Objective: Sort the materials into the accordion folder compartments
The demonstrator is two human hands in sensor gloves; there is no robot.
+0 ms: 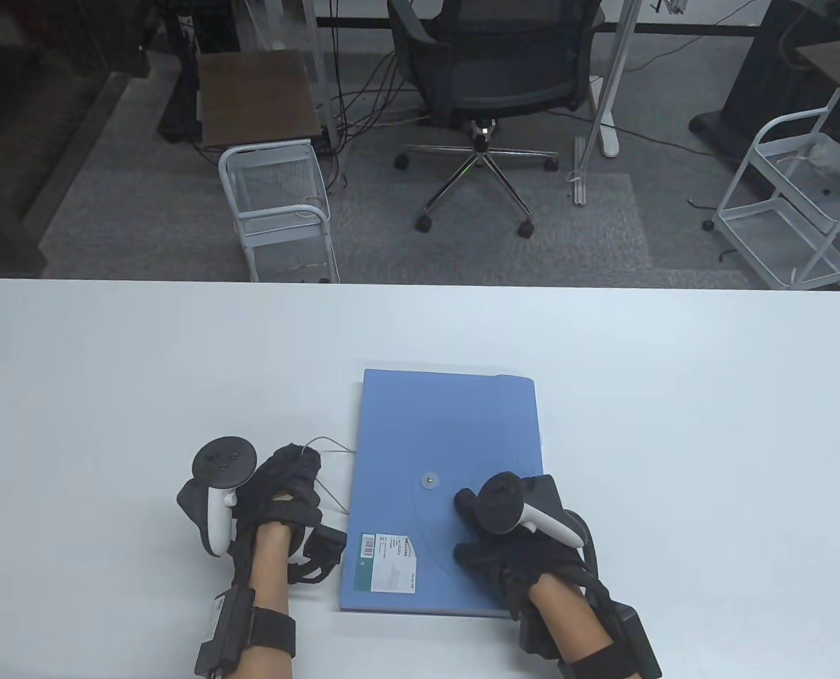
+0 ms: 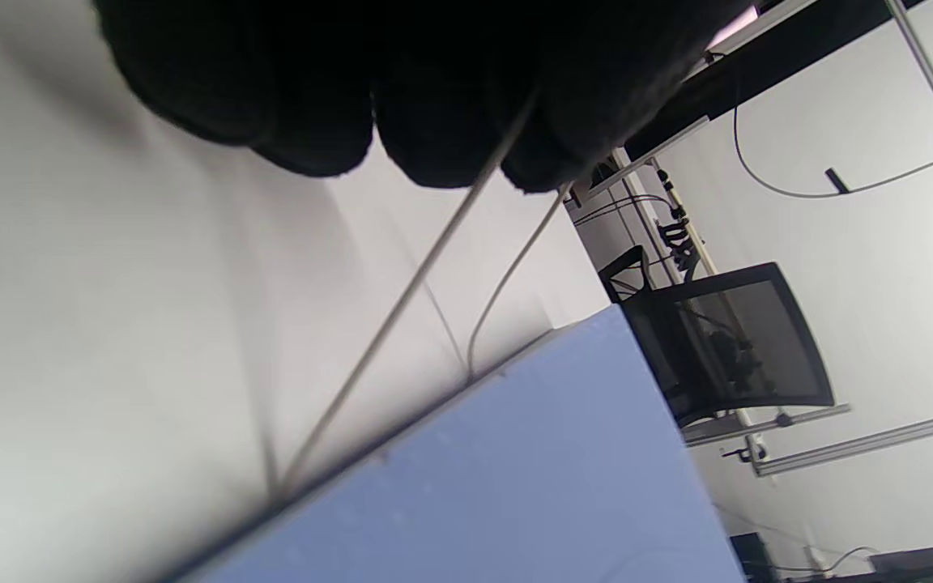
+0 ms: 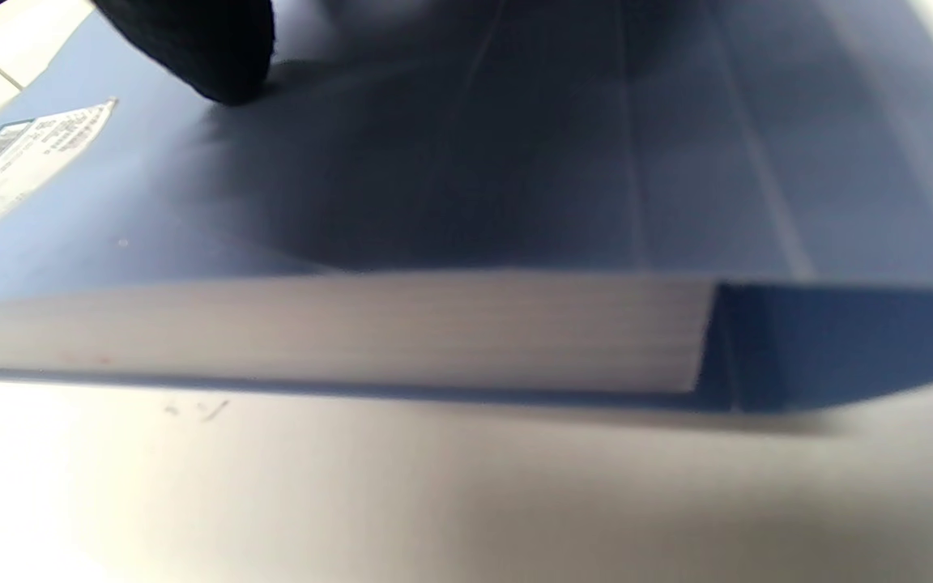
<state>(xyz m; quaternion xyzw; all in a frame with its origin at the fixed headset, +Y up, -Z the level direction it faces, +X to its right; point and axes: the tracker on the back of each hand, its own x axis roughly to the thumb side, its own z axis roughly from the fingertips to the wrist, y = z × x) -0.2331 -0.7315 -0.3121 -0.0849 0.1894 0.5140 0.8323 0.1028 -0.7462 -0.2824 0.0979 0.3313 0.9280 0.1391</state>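
White table [image 1: 674,424] — blue folder [image 1: 448,431] flat.

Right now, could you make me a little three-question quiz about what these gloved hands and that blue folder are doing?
1. True or false: the blue accordion folder lies flat and closed on the white table.
2. Which hand rests on the folder's cover?
A. left hand
B. right hand
C. both
3. Fill in: the left hand holds a thin ____ that runs to the folder's left edge.

Key
1. True.
2. B; the left hand is on the table beside the folder.
3. Elastic cord, seen also in the left wrist view.
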